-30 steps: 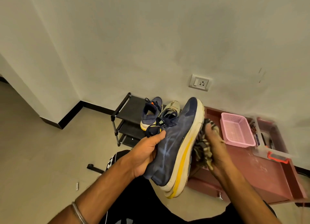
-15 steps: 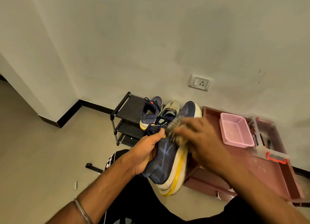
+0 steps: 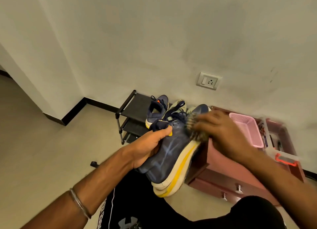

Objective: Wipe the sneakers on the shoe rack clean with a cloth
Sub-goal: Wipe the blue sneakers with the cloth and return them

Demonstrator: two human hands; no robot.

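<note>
My left hand [image 3: 148, 145] grips a navy sneaker [image 3: 169, 153] with a cream and yellow sole, held on its side above my lap, toe pointing away. My right hand [image 3: 224, 134], blurred by motion, holds a bunched patterned cloth [image 3: 196, 131] against the sneaker's upper near the toe. Behind it stands a black shoe rack [image 3: 135, 108] against the wall, carrying a second navy sneaker [image 3: 157, 111] and a pale sneaker [image 3: 178, 105], both partly hidden by the held shoe.
A low reddish-brown cabinet [image 3: 228, 179] stands right of the rack, bearing a pink basket [image 3: 247, 127] and a clear box with an orange latch [image 3: 283, 153]. A wall socket [image 3: 209, 80] sits above. Beige floor spreads to the left, with a small black object [image 3: 94, 163].
My right hand with the cloth has moved from the sole side over onto the sneaker's upper and slid slightly down it. The sneaker stays gripped by my left hand and sits a little lower.
</note>
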